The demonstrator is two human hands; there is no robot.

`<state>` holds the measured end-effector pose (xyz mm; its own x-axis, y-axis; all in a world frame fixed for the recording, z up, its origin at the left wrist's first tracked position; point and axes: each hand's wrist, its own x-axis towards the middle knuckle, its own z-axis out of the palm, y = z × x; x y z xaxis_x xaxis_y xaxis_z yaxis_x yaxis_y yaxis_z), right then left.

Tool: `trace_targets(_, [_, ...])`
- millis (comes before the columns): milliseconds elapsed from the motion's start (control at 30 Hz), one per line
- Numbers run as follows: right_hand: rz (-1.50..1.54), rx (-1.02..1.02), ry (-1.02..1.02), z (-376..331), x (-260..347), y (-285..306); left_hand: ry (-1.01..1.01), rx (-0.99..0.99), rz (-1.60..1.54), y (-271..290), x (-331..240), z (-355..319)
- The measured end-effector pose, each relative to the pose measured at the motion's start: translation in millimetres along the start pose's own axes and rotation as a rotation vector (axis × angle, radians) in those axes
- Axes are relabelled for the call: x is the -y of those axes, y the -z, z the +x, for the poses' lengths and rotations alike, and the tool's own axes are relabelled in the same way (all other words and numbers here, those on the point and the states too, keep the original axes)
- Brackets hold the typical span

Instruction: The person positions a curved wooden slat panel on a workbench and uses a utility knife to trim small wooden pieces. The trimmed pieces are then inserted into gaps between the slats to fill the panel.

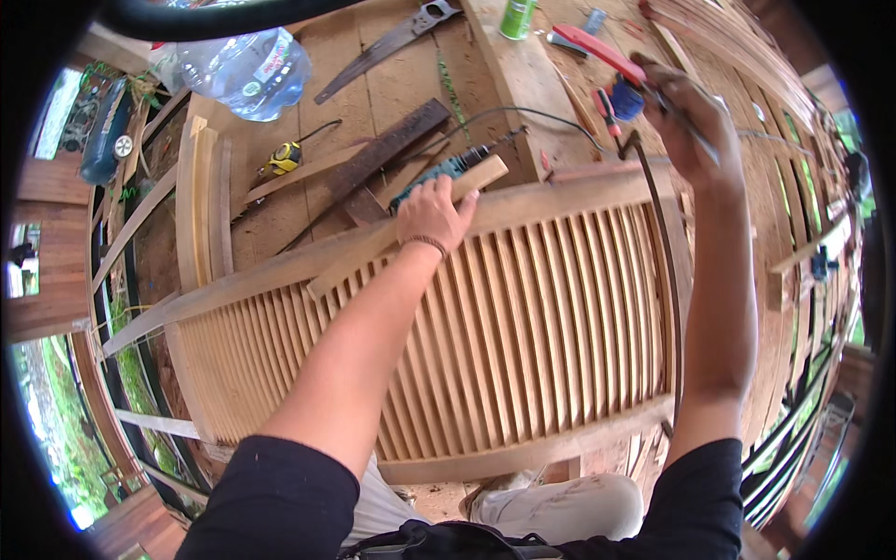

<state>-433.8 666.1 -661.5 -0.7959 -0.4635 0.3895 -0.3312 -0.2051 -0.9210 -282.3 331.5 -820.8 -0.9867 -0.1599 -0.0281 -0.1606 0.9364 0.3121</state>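
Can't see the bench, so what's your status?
Left hand pressing wood strip onto louvered shutter. Right hand gripping thin tool. Drill lies beside left hand.

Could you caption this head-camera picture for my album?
Left hand presses a wooden strip onto a louvred shutter; right hand grips a long dark metal bar.

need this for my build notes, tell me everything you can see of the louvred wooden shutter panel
The louvred wooden shutter panel is pale, unfinished timber: a frame of plain rails around many thin angled slats set close together. It lies flat across the plank workbench, in front of the person's knees. The left hand presses a loose wooden strip onto its upper rail. A dark curved metal bar, held by the right hand, runs down its right side.
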Motion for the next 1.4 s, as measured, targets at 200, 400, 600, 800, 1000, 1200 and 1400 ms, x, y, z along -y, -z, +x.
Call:
trace_targets(200, [0.219, -0.479, -0.467, -266.2, 181.7, -104.1, 0.089, 0.040, 0.032, 5.4, -13.5, 5.0])
trace_targets(400, [0.066, -0.935, -0.922, -500.7, 237.6, -213.1, -0.092, -0.013, -0.139, 16.2, 4.4, 23.9])
trace_targets(600, [0.170, -1.351, -0.849, -601.7, 217.7, -271.9, -0.359, -0.034, -0.230, 98.8, -69.8, -83.9])
trace_targets(800, [-0.180, -1.240, -0.841, -587.2, 182.9, -222.9, -0.403, 0.307, -1.039, 140.3, -143.8, -254.1])
trace_targets(1000, [-0.595, -1.226, -0.732, -578.4, 94.4, -195.1, -0.209, 0.682, -1.263, 88.8, -140.2, -327.5])
trace_targets(1200, [-0.239, -1.376, -0.779, -566.2, 75.9, -233.9, -0.029, 0.877, -1.268, 75.8, -131.7, -332.7])
trace_targets(1400, [-0.078, -0.827, -0.871, -531.1, 121.1, -316.9, 0.168, 0.580, -1.239, 50.5, -116.6, -315.0])
